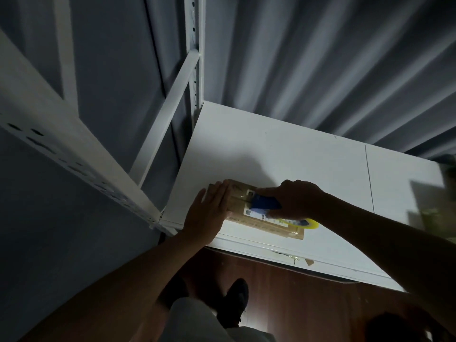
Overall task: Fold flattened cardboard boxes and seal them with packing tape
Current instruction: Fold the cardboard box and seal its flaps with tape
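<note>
A small cardboard box is lying on the white table at lower centre of the frame, already folded up. The left hand is pressing flat on its left end; the right hand is gripping a blue tape dispenser on top. Sealing appears underway, not finished.

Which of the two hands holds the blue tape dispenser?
The right hand grips the tape dispenser; the left hand lies flat on the cardboard box.
</note>
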